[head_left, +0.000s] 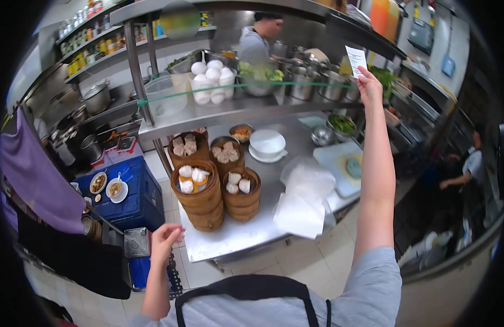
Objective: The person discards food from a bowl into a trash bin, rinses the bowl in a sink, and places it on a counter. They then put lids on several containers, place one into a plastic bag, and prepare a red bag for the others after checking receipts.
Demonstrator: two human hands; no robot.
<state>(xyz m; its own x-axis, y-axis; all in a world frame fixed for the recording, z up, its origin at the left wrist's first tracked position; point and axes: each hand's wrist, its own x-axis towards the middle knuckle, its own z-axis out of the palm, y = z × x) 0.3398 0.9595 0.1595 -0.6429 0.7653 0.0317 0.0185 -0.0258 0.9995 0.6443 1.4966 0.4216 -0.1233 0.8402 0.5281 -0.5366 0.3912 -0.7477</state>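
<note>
My right hand (368,87) is raised at the end of an outstretched arm, pinching a printed paper slip (356,61) up by the metal shelf. Low beside the left table corner is my left hand (166,243), its fingers loosely bent with nothing visible in them. Nearest to it stands a stack of bamboo steamers (202,204) with white buns (198,175) in the top one. A second steamer stack (243,203) holds pale dumplings (238,183). Behind these, two more steamers contain shumai-like dumplings (225,153).
White paper sheets (301,212), white bowls (267,143) and a cutting board (339,163) lie on the steel table (214,245). Eggs (214,73) fill a tub on the shelf (208,121). A blue chest (145,191) bears dishes. Co-workers stand behind the shelf (255,46) and at right (472,169).
</note>
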